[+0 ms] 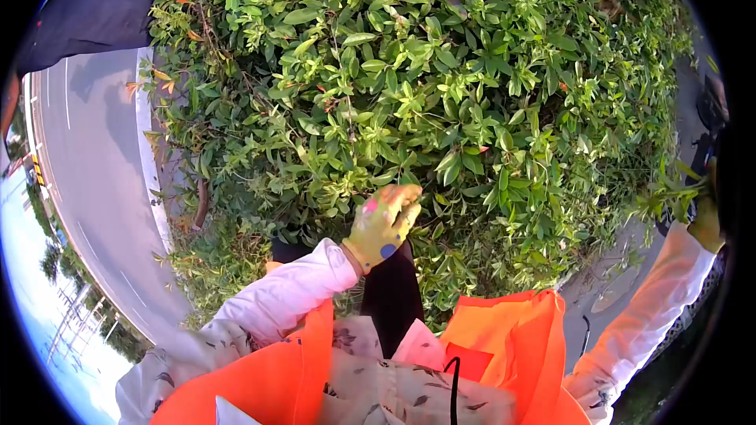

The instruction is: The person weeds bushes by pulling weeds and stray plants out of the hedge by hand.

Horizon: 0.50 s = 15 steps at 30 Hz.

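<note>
Two yellow-gloved hands stand well apart at a leafy hedge [425,86], which fills the middle of the view in front of the person. The left hand [383,228], its glove marked with coloured dots, is at the hedge's near edge, above one dark trouser leg [394,295]; its fingers are curled, and whether a stem lies within them cannot be told. The right hand [707,224] reaches far out to the right, beyond the foliage, grasping leafy sprigs [673,193] near the dark rim of the view. Along the left side, the hedge stops near a pale kerb [150,161], with a wide road [106,165] beyond; a piece of dark clothing [90,20] shows there at the upper left. On the right, grey paving [618,287] gives room between the hedge and the outstretched arm. Below, an orange vest [256,382] sits close to the lowest leaves.
</note>
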Available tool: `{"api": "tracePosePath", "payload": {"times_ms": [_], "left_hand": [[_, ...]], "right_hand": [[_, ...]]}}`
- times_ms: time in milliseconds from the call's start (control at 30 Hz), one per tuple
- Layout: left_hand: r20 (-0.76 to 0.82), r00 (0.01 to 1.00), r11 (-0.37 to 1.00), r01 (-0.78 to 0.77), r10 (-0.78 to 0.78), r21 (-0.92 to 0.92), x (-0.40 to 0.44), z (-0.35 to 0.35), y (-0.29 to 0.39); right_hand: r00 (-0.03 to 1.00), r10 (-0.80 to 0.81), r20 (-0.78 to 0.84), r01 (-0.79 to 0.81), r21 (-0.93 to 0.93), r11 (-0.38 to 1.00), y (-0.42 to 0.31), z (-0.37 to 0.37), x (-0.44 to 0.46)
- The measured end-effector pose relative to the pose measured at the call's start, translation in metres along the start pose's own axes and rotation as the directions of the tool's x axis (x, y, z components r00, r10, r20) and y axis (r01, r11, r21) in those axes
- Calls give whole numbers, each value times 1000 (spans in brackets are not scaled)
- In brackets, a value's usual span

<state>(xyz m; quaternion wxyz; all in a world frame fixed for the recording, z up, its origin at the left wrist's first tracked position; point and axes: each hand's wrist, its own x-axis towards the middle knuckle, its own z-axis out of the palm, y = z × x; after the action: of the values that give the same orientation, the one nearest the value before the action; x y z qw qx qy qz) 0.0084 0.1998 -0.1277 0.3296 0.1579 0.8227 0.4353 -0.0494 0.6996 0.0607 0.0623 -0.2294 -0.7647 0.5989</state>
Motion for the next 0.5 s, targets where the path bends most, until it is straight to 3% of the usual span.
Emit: {"api": "tracePosePath", "payload": {"times_ms": [33,67,100,133,167,200,267,333,367,400,467,500], "left_hand": [[-118,989,988,-69,85,140,7,-11,-18],[-215,959,951,-119,185,284,16,-24,-31],[-300,936,914,-54,187,402,26,-36,-44],[-381,903,863,24,199,505,40,-47,-50],[-442,885,844,119,149,524,55,-53,-57],[-501,860,818,215,101,534,69,-58,-64],[-477,817,764,523,-324,377,94,-61,-80],[-327,713,678,697,-620,234,112,-71,-98],[-350,780,756,610,-519,239,112,-82,-100],[-455,859,809,431,-234,399,111,-89,-125],[-437,856,924,362,-277,123,103,-134,-124],[-408,841,935,325,-354,-142,92,-162,-114]], "right_hand": [[909,66,412,-91,42,995,8,-58,64],[974,-25,-223,101,335,937,0,73,35],[857,57,-513,167,380,910,35,51,65],[884,118,-453,-11,232,973,53,53,73],[939,-57,-338,37,-66,997,92,47,83],[948,19,-317,-43,-67,997,115,75,72],[958,160,-237,-173,-34,984,151,140,45],[963,267,37,-269,137,953,164,229,-2],[936,300,183,-336,214,917,168,270,-28],[890,331,313,-416,261,871,176,307,-53],[770,457,445,-605,284,744,202,360,-103],[696,535,479,-695,266,668,218,380,-126]]}}
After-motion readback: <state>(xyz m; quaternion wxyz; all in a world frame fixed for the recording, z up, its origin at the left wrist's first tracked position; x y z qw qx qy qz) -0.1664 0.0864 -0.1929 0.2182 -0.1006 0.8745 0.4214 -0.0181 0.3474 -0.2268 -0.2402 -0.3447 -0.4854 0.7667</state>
